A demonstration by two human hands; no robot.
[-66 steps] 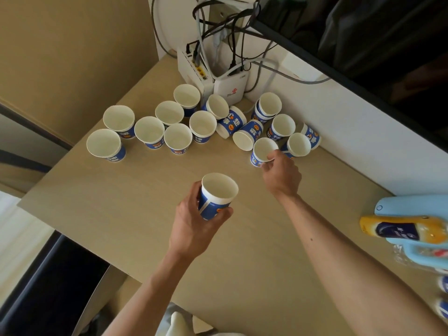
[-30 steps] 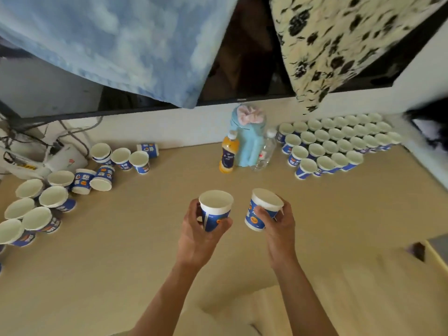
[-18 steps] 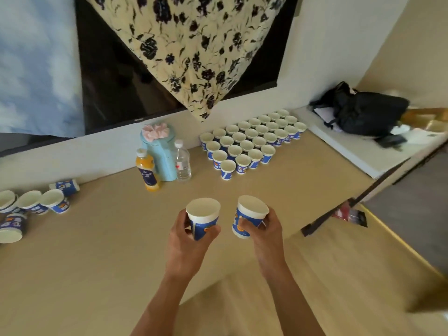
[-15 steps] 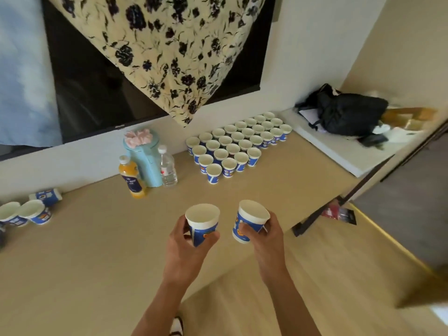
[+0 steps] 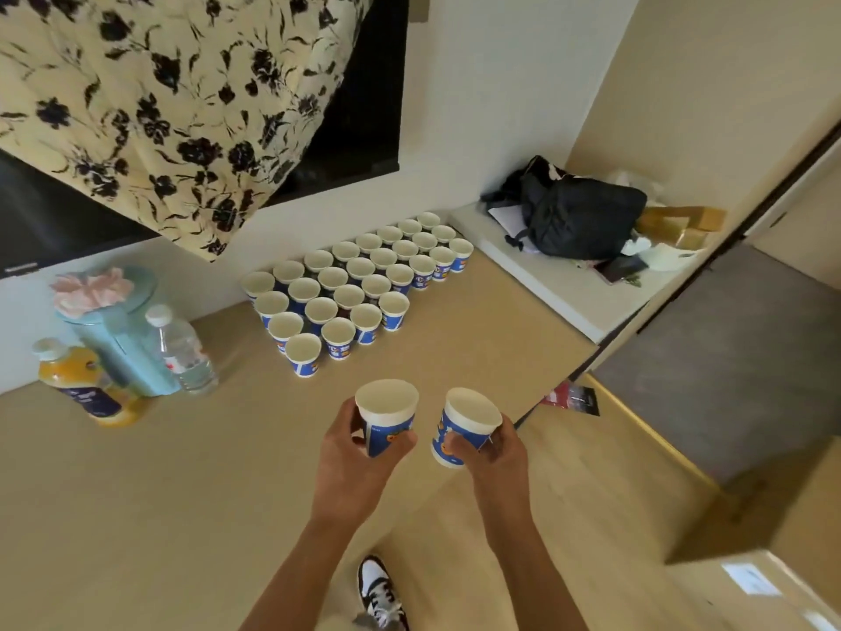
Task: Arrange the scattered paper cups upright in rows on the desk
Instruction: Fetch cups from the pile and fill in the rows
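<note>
Blue-and-white paper cup (image 5: 387, 416) sits upright in the left hand (image 5: 348, 457), fingers curled round its wall, above the tan wooden desk (image 5: 159, 485); the right hand (image 5: 498, 453) grips a second, tilted cup (image 5: 464, 428). Rows of matching cups (image 5: 359, 284) stand beyond. Fingertips behind both cups are hidden.

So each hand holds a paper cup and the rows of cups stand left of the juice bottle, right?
Not left: the head view shows the rows of cups standing right of the juice bottle. The left hand does hold one cup and the right hand the other cup.
</note>
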